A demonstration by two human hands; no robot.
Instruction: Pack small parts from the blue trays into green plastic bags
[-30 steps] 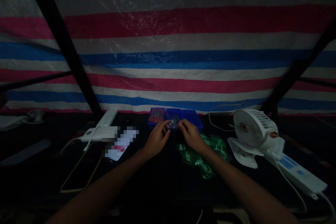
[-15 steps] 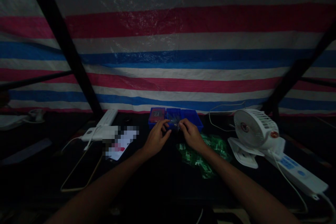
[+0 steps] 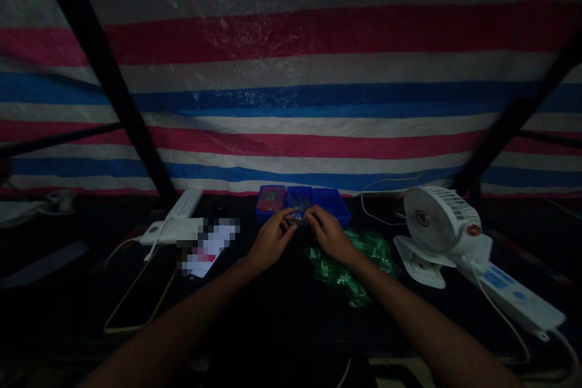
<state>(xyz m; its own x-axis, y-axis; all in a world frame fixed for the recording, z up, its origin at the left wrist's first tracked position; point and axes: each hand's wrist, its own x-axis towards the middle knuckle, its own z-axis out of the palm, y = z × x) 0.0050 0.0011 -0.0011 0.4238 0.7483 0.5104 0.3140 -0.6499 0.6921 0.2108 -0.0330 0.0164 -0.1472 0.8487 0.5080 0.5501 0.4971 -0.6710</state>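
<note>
My left hand (image 3: pixel 271 237) and my right hand (image 3: pixel 330 234) meet over the dark table, fingers bent toward each other. Between their fingertips is a small shiny clear plastic piece, perhaps a little bag (image 3: pixel 297 216); the dim light hides its details. Both hands appear to pinch it, one from each side. Just behind them stand three blue bins (image 3: pixel 337 205) in a row. The left one holds something red (image 3: pixel 271 199), and clear material shows in the middle one. Under my right wrist lies a pile of green shiny packets (image 3: pixel 339 270).
To the right stand a white fan (image 3: pixel 436 221) and a white power strip (image 3: pixel 518 297) with cables. On the left are a phone-shaped slab (image 3: pixel 140 300), a partly blurred white card (image 3: pixel 204 260) and another white power strip (image 3: pixel 173 230). A striped sheet (image 3: pixel 291 94) hangs behind, between dark posts.
My right hand has shifted slightly left, closer to my left hand, and the clear plastic piece sits a little lower between the fingers. The camera view has moved very slightly.
</note>
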